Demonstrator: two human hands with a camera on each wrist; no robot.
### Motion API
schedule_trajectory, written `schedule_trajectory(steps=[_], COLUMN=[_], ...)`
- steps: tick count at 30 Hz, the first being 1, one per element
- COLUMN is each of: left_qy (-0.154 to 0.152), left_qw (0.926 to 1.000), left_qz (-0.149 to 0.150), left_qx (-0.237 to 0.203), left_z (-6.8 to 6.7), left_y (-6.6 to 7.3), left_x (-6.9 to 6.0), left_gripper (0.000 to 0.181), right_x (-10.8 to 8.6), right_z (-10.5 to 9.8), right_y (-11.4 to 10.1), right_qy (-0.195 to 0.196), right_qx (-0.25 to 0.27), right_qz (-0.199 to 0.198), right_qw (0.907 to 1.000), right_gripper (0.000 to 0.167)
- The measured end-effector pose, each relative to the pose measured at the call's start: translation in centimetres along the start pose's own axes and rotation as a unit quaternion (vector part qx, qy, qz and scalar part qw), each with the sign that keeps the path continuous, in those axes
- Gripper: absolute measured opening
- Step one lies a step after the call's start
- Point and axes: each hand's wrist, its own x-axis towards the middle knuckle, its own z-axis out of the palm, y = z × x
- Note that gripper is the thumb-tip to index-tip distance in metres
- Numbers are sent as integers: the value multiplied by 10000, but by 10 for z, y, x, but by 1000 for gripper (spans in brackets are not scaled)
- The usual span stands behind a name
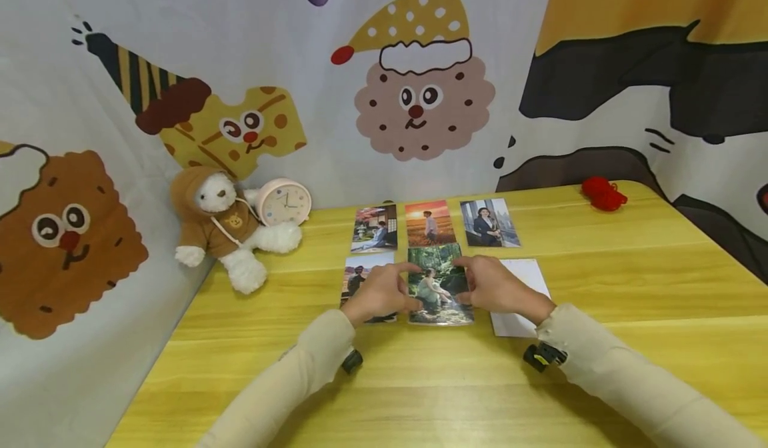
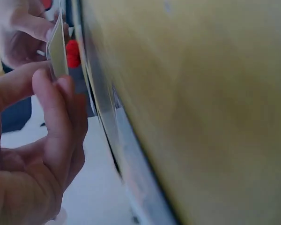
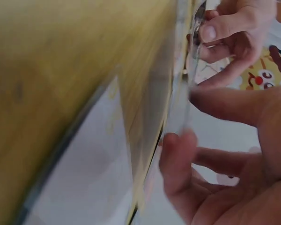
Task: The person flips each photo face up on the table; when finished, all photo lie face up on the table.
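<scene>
Both hands hold a photo print (image 1: 441,271) of a person sitting by a forest stream, lifted a little off the table. My left hand (image 1: 381,291) pinches its left edge, and my right hand (image 1: 497,287) pinches the right edge. In the left wrist view the photo (image 2: 59,54) shows nearly edge-on between the fingers. Under my left hand lies a photo of a dark-clothed person (image 1: 354,278), partly covered. A white blank-faced card (image 1: 528,272) lies beneath my right hand and wrist. Behind are a garden photo (image 1: 373,229), a sunset field photo (image 1: 429,225) and a suited-person photo (image 1: 490,223).
A plush bear in a brown hoodie (image 1: 222,225) sits at the table's left edge, beside a round pink alarm clock (image 1: 285,203). Red yarn (image 1: 603,193) lies at the back right of the wooden table (image 1: 648,281). A cartoon-printed curtain (image 1: 324,115) hangs behind.
</scene>
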Motion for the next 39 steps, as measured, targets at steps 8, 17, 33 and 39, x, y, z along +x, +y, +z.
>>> schedule_trajectory(steps=[8, 17, 33, 39], left_qy=[-427, -652, -511, -512], left_qw=[9848, 9780, 9699, 9705], left_qz=[-59, -190, -337, -379], left_qx=[1684, 1975, 2358, 2326], left_z=[2, 0, 1, -2], left_y=[15, 18, 17, 18], left_x=[6, 15, 17, 18], left_gripper=[70, 69, 71, 72], right_x=[7, 13, 26, 28], right_z=[-2, 1, 3, 1], right_y=[-6, -5, -2, 1], right_qy=[-652, -940, -1035, -1093], right_qx=[-580, -807, -865, -804], right_qz=[-26, 307, 460, 564], right_qw=[9962, 9918, 9898, 9891], right_gripper=[76, 75, 78, 77])
